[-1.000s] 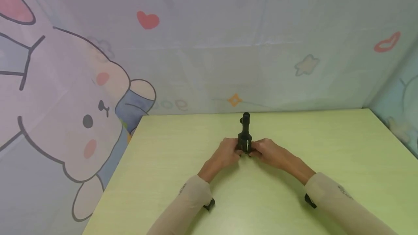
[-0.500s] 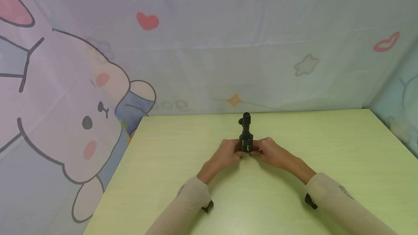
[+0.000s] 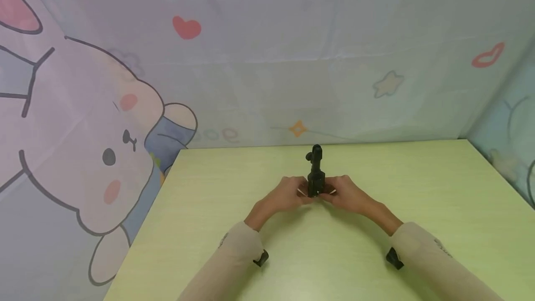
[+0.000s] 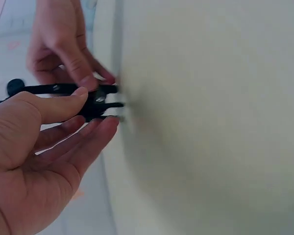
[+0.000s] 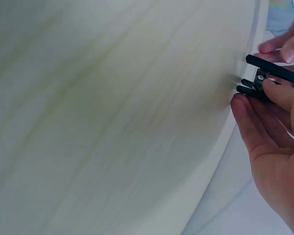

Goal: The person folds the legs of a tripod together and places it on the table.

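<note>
A small black tripod-like stand [image 3: 316, 180] is upright near the far side of the table, with a slim upper part and a round knob on its left. My left hand [image 3: 287, 195] pinches its lower part from the left, thumb on top and fingers beneath in the left wrist view. From the opposite side my right hand [image 3: 348, 194] grips the same part, its thumb pressed on the black joint [image 5: 260, 78] in the right wrist view. Slim legs [image 4: 115, 104] stick out past the fingers toward the tabletop. Fingers hide some of the joint.
The pale yellow-green table [image 3: 418, 189] spreads around both hands. Behind it hangs a light cloth backdrop [image 3: 267, 82] with hearts, a star and a large cartoon rabbit on the left. Dark wrist bands [image 3: 261, 258] show below the sleeves.
The stand has turned a little between the fingers, and the bright gap in its lower part has narrowed. Both hands keep hold of it; the left forearm has shifted slightly left.
</note>
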Action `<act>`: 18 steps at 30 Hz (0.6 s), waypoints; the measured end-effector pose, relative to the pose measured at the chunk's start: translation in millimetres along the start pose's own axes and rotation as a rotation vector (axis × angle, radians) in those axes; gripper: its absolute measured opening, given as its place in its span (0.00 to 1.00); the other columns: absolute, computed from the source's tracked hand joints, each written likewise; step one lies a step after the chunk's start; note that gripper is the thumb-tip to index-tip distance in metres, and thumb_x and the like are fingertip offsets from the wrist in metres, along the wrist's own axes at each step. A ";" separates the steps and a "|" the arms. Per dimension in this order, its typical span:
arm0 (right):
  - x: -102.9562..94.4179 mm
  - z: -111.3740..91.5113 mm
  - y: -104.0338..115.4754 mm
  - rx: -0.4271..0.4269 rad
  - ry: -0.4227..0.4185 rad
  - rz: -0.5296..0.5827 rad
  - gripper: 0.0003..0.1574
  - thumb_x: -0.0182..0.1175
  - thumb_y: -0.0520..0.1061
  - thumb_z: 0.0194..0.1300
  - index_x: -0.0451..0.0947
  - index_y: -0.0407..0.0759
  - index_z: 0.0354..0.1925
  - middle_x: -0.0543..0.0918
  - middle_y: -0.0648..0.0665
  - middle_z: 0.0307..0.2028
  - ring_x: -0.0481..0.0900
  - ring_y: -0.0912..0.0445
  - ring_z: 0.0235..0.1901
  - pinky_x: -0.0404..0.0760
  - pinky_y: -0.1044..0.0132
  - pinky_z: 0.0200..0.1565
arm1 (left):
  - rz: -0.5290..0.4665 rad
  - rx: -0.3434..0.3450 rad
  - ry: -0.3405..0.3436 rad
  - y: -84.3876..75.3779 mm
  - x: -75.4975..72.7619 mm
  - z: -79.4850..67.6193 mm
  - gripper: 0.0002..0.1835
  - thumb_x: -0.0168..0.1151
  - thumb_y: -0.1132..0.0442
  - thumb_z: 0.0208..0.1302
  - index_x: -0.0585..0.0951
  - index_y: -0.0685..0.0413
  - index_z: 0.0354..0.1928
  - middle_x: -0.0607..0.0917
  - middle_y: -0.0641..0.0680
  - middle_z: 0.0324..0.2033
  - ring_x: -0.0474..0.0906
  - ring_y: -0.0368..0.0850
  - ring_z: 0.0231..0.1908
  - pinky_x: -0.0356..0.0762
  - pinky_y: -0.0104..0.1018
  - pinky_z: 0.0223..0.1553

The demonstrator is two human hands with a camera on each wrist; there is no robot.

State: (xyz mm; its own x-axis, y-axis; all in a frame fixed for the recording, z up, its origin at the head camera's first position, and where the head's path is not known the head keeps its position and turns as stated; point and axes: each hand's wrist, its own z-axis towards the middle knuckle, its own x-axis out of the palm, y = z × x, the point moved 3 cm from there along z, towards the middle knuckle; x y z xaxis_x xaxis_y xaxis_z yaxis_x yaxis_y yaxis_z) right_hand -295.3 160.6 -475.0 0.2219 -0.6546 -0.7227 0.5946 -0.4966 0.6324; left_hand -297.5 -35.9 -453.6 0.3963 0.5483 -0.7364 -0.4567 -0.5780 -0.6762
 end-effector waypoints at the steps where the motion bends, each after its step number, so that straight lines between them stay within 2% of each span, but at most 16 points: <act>1: -0.1 0.2 -0.2 0.018 -0.002 0.004 0.10 0.71 0.37 0.67 0.87 0.36 0.47 0.91 0.46 0.35 0.89 0.56 0.35 0.86 0.63 0.38 | -0.001 -0.002 0.015 -1.7 -5.2 -0.3 0.14 0.71 0.64 0.69 0.83 0.62 0.51 0.89 0.58 0.44 0.88 0.46 0.43 0.83 0.31 0.43; 5: -0.5 1.0 -1.3 0.046 -0.016 0.015 0.09 0.71 0.38 0.67 0.87 0.36 0.45 0.91 0.46 0.35 0.89 0.56 0.34 0.85 0.63 0.37 | -0.015 -0.002 0.028 -14.9 -32.3 -1.8 0.19 0.69 0.65 0.71 0.78 0.66 0.58 0.86 0.64 0.52 0.87 0.53 0.49 0.84 0.35 0.48; 11: 0.8 1.9 -0.9 0.045 -0.038 0.028 0.07 0.73 0.37 0.65 0.87 0.37 0.42 0.90 0.47 0.34 0.89 0.57 0.33 0.85 0.64 0.37 | -0.038 0.037 0.007 -42.8 -71.4 -4.6 0.23 0.67 0.64 0.72 0.75 0.62 0.65 0.82 0.60 0.58 0.83 0.55 0.57 0.82 0.36 0.54; 15: 2.0 3.4 -0.2 0.053 -0.051 0.059 0.07 0.73 0.37 0.64 0.87 0.38 0.41 0.90 0.47 0.33 0.89 0.57 0.33 0.86 0.65 0.37 | -0.040 0.104 -0.023 -61.7 -86.6 -2.2 0.24 0.67 0.63 0.72 0.74 0.61 0.67 0.80 0.59 0.61 0.81 0.55 0.59 0.80 0.35 0.56; 18: 2.7 4.4 0.2 0.055 -0.068 0.059 0.07 0.74 0.37 0.63 0.86 0.36 0.40 0.90 0.46 0.33 0.89 0.56 0.32 0.85 0.66 0.35 | -0.010 0.161 -0.047 -73.8 -90.5 2.8 0.24 0.66 0.63 0.73 0.75 0.61 0.67 0.80 0.58 0.62 0.81 0.54 0.59 0.79 0.35 0.58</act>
State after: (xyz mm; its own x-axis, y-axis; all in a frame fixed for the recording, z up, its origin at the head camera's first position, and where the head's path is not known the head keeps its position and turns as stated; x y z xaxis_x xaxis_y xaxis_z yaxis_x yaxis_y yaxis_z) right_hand -297.9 156.2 -475.6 0.2011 -0.7198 -0.6644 0.5387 -0.4852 0.6888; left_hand -301.9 -41.2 -337.0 0.3654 0.5834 -0.7254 -0.5759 -0.4706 -0.6685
